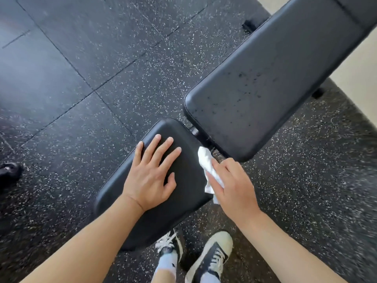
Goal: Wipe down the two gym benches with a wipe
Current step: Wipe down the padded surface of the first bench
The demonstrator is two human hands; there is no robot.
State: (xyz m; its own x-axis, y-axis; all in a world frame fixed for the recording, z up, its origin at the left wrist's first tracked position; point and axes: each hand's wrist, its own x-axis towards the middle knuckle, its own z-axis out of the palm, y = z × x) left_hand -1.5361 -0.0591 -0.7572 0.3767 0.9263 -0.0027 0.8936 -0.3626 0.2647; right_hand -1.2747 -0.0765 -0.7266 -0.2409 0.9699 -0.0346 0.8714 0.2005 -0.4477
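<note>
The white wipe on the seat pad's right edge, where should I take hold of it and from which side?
The wipe lies crumpled along the seat pad edge under the right hand, its lower tail hanging off the pad. Probably come from the right, off the pad's side, and pinch the bunched middle with thumb below and fingers on top; the free overhang leaves room underneath.

The left hand (pixel 152 176) lies flat on the seat pad (pixel 155 217); the right hand (pixel 234 184) presses a wipe (pixel 205 160) on its right edge; the back pad (pixel 275 78) lies beyond, on the bench; shoes (pixel 212 254) below.
</note>
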